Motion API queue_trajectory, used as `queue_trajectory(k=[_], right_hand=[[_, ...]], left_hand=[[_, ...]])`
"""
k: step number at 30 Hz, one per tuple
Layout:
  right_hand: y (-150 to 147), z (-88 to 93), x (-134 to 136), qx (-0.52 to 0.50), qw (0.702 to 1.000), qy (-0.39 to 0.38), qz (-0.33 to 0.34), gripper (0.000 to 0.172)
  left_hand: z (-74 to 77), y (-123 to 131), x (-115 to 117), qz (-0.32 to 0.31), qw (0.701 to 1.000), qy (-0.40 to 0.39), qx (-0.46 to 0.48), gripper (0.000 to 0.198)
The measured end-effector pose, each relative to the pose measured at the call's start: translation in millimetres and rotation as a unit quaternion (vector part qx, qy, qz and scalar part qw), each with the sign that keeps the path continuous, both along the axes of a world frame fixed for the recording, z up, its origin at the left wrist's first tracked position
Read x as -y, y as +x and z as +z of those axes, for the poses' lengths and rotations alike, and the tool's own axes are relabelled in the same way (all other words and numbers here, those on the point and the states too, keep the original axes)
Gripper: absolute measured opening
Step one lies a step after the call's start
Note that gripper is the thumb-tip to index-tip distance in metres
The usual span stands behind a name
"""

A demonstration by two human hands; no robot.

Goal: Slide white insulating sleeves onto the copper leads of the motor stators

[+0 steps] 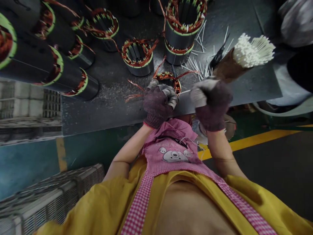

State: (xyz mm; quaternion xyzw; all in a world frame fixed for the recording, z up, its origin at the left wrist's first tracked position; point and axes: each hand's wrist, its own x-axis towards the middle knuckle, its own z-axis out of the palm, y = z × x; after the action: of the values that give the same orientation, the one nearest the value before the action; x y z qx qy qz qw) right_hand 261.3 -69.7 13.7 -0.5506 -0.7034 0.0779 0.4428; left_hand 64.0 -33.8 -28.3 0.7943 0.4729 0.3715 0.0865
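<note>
A small motor stator [167, 77] with copper windings sits at the near edge of the dark table, its wire leads spreading to both sides. My left hand [160, 101], in a dark glove with grey fingertips, is closed on its near side and hides part of it. My right hand [212, 101], gloved alike, is closed to the right of the stator, somewhat blurred. A thin white cable tie [185, 92] runs from the stator's right side to my right fingers. Their exact grip is hidden.
More wound stators [137, 58] stand behind, some stacked, with a row lying at the left. A brown holder [226, 68] of white cable ties [253, 50] lies at the right, near loose ties [199, 67] and a black tool [220, 54]. Grey crates [56, 199] stand at lower left.
</note>
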Motion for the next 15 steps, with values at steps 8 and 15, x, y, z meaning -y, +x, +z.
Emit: queue_trajectory(k=[8,15], right_hand=[[4,-33.5,-7,-0.240,0.940,-0.166,0.175,0.039],[-27,-39.6,-5,-0.371,0.901,-0.205,0.086,0.049]], left_hand=[[-2.3,-17,-1,-0.062,0.997,0.012,-0.047,0.017],[-10.2,-19,0,-0.017,1.000,-0.011,-0.022,0.051]])
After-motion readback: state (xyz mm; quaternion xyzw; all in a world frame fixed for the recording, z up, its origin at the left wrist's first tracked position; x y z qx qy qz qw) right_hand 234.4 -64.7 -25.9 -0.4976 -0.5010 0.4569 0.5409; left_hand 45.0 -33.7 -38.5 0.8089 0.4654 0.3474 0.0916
